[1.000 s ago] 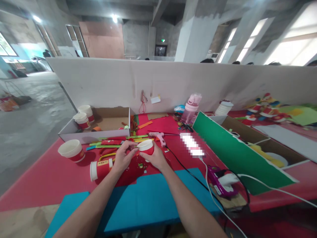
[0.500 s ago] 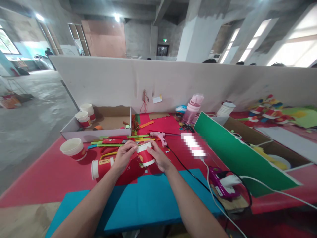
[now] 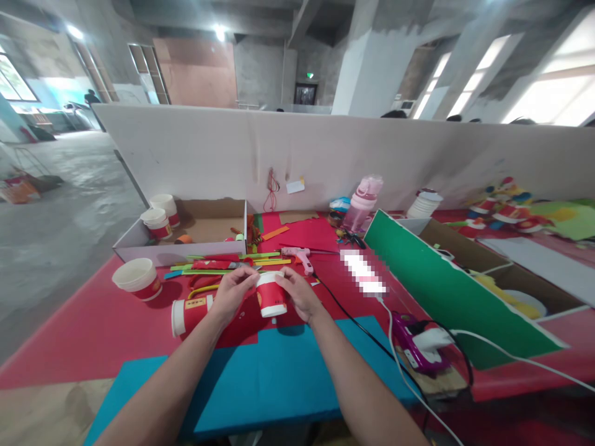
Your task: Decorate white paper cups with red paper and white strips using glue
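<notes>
Between my two hands is a red and white paper cup (image 3: 272,296), held just above the front of the red tabletop. My left hand (image 3: 233,296) is closed, its thumb and fingertips pinching the cup's upper left edge. On the opposite side, my right hand (image 3: 297,295) grips the upper right edge with thumb and fingers. Another red and white paper cup (image 3: 190,314) lies on its side by my left forearm. Beyond my hands are a pink glue gun (image 3: 300,255), yellow-handled scissors (image 3: 204,290) and several coloured strips (image 3: 209,271).
A shallow cardboard box (image 3: 181,253) holding paper cups stands at back left, with stacked cups (image 3: 138,280) before it. On the right are a green-sided box (image 3: 446,291), a purple power strip (image 3: 421,350) and loose cables. A pink bottle (image 3: 365,201) stands by the white partition (image 3: 209,148).
The cup has turned in my hands and stands straighter, its printed emblem shifted toward the left. My hands have moved only slightly.
</notes>
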`<state>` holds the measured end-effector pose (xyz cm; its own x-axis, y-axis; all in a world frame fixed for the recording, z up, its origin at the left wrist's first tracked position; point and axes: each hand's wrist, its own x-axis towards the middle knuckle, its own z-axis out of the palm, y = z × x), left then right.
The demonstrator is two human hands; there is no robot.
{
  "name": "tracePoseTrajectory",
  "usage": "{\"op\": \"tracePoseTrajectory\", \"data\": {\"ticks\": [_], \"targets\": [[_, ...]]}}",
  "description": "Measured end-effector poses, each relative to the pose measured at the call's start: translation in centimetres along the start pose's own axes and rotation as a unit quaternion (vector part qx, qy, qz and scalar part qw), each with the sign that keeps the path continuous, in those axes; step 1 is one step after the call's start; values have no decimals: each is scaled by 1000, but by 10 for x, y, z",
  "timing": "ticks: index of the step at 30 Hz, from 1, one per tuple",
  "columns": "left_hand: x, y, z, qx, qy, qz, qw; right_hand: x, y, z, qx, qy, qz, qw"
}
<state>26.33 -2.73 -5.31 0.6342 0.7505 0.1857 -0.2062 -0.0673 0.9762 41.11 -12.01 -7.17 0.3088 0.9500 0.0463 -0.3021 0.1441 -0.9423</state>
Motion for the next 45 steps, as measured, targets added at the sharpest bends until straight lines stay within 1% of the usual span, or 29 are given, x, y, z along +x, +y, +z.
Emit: {"op": "tracePoseTrajectory", "data": {"ticks": [3, 5, 6, 8, 9, 10, 11, 13, 16, 20, 22, 25, 28, 30, 35, 45], "targets": [[1, -2, -2, -1, -1, -9, 1000, -1, -2, -2, -44, -23, -25, 998], [2, -4, -3, 30, -5, 3, 1000, -1, -6, -3, -137, -15, -65, 988], [2, -5, -4, 58, -8, 17, 998, -2, -8, -4, -200, -1, -95, 975], [2, -6, -4, 126, -13, 52, 991, -2, -11, -3, -315, 18, -153, 937], [2, -7, -4, 154, -14, 65, 986, -2, -12, -3, -348, 16, -173, 921], [2, -8, -4, 171, -15, 71, 983, -1, -11, -3, -360, 7, -185, 915], [2, -8, -3, 175, -16, 68, 982, -1, -10, -3, -355, -5, -187, 916], [2, -9, -2, 149, -25, 42, 988, 0, -6, -3, -330, -23, -174, 927], [1, -7, -2, 73, -37, -10, 997, 1, -3, -4, -309, -17, -158, 938], [0, 0, -3, -1, -12, -42, 999, 1, -8, -5, -265, -23, -159, 951], [0, 3, -4, -16, -16, -49, 999, 0, -10, -5, -245, -28, -155, 957], [1, 2, -6, -58, -36, -74, 995, 1, -11, -7, -230, -30, -148, 961], [0, -2, -8, -116, -62, -135, 982, 2, -9, -10, -231, -43, -143, 961], [0, -4, -9, -141, -70, -159, 975, 1, -9, -10, -240, -51, -143, 959], [-1, -4, -9, -174, -58, -171, 968, -2, -13, -8, -247, -63, -153, 955], [0, -7, -10, -175, -80, -162, 968, -3, -12, -7, -216, -79, -124, 965]]}}
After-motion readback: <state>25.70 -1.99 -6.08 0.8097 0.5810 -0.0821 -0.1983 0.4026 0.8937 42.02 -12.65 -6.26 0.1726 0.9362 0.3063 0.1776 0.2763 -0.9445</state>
